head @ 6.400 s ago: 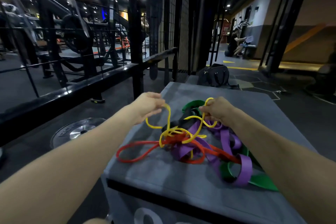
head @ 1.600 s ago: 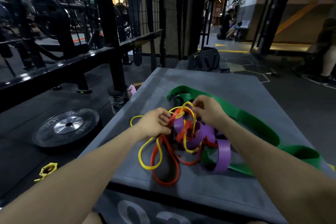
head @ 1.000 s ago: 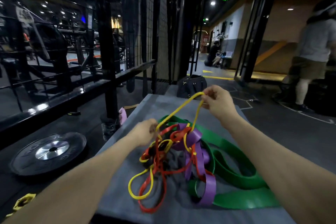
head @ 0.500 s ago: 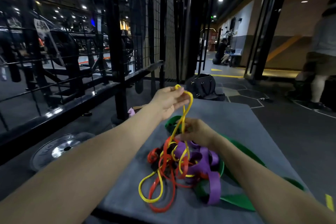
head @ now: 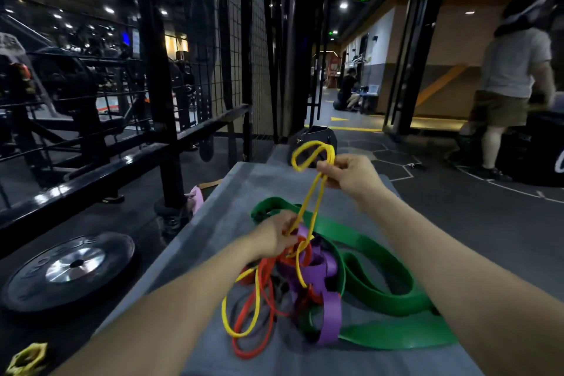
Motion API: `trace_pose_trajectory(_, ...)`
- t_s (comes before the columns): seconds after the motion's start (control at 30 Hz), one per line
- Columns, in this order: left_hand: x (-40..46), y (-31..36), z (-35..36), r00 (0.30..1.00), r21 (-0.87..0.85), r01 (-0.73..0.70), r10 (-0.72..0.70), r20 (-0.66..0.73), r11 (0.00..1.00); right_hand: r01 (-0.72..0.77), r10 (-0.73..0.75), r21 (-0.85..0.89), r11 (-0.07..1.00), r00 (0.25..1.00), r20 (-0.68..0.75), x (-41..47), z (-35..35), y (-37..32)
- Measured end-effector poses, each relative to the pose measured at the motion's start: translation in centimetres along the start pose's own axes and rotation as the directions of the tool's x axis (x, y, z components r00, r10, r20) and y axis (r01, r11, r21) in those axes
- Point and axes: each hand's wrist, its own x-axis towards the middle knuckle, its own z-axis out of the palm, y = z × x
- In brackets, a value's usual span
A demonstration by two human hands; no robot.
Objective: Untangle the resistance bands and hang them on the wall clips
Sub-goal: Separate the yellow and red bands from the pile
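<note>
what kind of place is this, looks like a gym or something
Most likely a gym. A weight plate lies on the floor to the left, black steel rack frames and wire mesh stand behind it, and a tangle of coloured resistance bands sits on a grey padded box.

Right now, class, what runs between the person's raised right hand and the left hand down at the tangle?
In the head view, two taut strands of the yellow band run from the right hand down to the left hand, above the grey box top.
</note>
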Motion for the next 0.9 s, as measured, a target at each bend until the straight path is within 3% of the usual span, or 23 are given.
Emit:
trace_pose_trajectory(0.2, -0.2, -2.5, -0.6, 0.993, 0.334, 0.120, -0.114, -0.036, 0.935, -0.007, 0.029, 0.118, 0.993, 0.983, -0.179, 0.5, -2.8, -0.3)
trace_pose_trajectory(0.33, -0.7, -2.8, -3.6, 0.959, 0.325, 0.179, -0.091, -0.269, 0.928, -0.060, 0.089, 0.130, 0.990, 0.968, -0.233, 0.5, -2.8, 1.3)
trace_pose_trajectory(0.43, -0.9, -0.5, -7.1, 0.926, -0.079, 0.169, -0.186, -0.328, 0.982, -0.152, 0.150, 0.008, 0.988, 0.962, -0.227, 0.6, -2.1, 2.7)
trace_pose_trajectory(0.5, -0.7, 1.6, -9.5, 0.910, -0.373, 0.104, -0.239, -0.338, 0.922, -0.176, 0.151, -0.156, 0.972, 0.975, -0.161, 0.3, -1.2, 3.1)
trace_pose_trajectory(0.6, -0.9, 6.2, -12.5, 0.909, -0.604, -0.060, -0.207, -0.363, 0.794, -0.085, 0.078, -0.278, 0.957, 0.996, -0.037, 0.0, 1.1, 2.9)
trace_pose_trajectory(0.77, -0.8, 11.3, -14.5, 0.913, -0.688, -0.158, -0.161, -0.375, 0.709, 0.058, -0.028, -0.190, 0.980, 0.987, 0.157, -0.3, 5.0, 0.6)
trace_pose_trajectory(0.9, -0.4, 12.8, -13.2, 0.929, -0.721, -0.149, -0.154, -0.337, 0.677, 0.136, -0.110, -0.044, 0.990, 0.924, 0.367, -2.0, 6.7, -0.1)
